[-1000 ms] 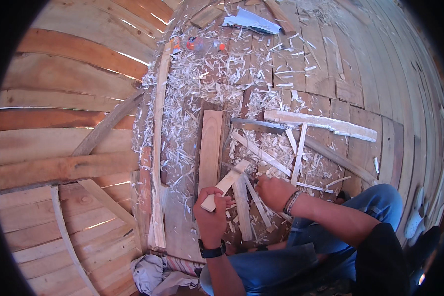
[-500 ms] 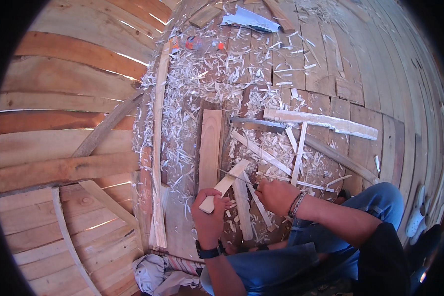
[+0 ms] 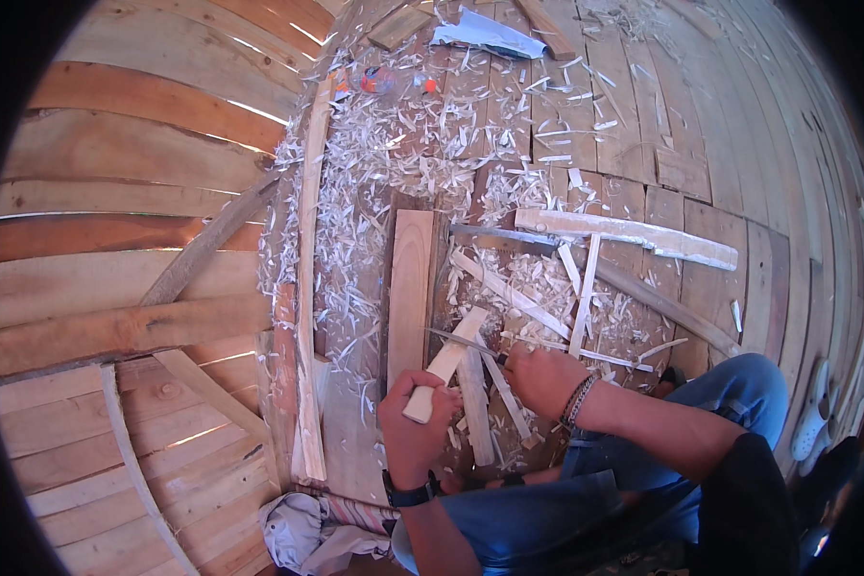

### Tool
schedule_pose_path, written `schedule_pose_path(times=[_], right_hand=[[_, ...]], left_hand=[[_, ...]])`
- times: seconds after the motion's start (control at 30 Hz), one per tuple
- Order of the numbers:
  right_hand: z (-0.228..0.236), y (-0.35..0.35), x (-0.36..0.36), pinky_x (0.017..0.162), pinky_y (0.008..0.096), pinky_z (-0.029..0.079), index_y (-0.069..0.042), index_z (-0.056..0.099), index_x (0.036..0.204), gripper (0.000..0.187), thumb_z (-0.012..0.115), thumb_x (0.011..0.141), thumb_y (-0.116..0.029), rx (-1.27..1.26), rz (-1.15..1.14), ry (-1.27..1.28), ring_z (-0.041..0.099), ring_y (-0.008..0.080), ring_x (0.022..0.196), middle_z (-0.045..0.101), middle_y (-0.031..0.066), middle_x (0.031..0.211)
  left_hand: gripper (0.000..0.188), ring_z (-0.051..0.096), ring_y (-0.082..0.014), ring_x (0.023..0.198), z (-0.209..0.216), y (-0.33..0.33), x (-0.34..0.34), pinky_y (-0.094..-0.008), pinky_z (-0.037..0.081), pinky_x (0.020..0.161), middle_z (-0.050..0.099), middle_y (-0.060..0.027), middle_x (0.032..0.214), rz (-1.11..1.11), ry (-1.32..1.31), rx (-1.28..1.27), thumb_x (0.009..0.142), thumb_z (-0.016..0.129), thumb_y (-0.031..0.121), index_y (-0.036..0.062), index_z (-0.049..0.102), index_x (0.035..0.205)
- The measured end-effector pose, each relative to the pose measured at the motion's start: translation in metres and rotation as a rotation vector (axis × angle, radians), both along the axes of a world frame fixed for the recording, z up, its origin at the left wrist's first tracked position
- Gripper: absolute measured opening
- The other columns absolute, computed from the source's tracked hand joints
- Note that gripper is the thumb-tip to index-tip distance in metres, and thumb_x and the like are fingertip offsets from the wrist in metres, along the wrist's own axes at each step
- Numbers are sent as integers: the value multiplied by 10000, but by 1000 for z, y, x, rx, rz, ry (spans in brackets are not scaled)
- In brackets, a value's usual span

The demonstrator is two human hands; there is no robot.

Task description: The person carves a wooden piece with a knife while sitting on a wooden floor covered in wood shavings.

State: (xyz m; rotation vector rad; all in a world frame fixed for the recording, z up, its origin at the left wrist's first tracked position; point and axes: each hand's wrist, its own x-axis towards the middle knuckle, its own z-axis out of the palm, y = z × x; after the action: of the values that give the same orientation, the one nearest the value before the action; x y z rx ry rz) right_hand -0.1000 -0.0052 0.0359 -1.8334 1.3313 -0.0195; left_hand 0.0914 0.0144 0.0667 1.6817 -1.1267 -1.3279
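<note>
My left hand (image 3: 412, 437), a dark watch on its wrist, is closed round the lower end of a pale, flat wood piece (image 3: 455, 353). The piece slants up and to the right, away from me. In my right hand (image 3: 545, 382), which wears a chain bracelet, is the dark handle of a knife (image 3: 463, 341). Its thin blade points left and lies across the upper part of the wood piece; whether the edge bites in cannot be seen. Just below the blade, a split wood strip (image 3: 474, 408) rests on the floor among shavings.
Shavings (image 3: 374, 163) cover much of the plank floor. A reddish board (image 3: 411, 288) lies left of the work, and a long pale batten (image 3: 311, 288) runs beside the slatted wall. Rough-edged timber (image 3: 634, 237) and a pole (image 3: 667, 307) lie to the right. A plastic bottle (image 3: 379, 81) is farther off.
My left hand has shifted slightly right and turned, with its fingers tighter round the wood piece. The knife has moved slightly with my right hand and still crosses the wood.
</note>
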Motion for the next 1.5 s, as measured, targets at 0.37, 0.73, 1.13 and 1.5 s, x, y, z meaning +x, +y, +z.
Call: schedule_pose_path(times=[0.37,0.73,1.13,1.5], right_hand=[[-10,11,4,546,449,529,20,497,883,290,472,932,-265,-78,8,-8,646,371,605,611,189,614],[-8,7,4,535,427,538,39,508,892,208,470,893,-167,-82,-25,34,673,335,630,642,201,672],[-25,-2,0,529,413,546,40,500,910,211,458,901,-166,-136,5,47,675,337,633,647,177,669],[-24,1,2,550,415,542,39,480,904,199,461,903,-159,-126,14,12,671,340,634,639,197,675]], left_hand=[[77,669,-156,727,-3,0,0,-263,558,661,648,-99,783,6,-4,-45,844,582,2,-15,536,903],[66,668,-154,706,-1,-2,-3,-262,546,645,654,-113,773,14,-13,-47,840,568,-15,-16,532,894],[62,662,-142,690,0,-1,-9,-250,534,628,653,-102,758,22,-16,-61,841,581,5,-11,540,885],[61,658,-128,686,2,0,-12,-247,528,616,637,-82,733,20,-42,-56,841,577,17,-6,536,881]])
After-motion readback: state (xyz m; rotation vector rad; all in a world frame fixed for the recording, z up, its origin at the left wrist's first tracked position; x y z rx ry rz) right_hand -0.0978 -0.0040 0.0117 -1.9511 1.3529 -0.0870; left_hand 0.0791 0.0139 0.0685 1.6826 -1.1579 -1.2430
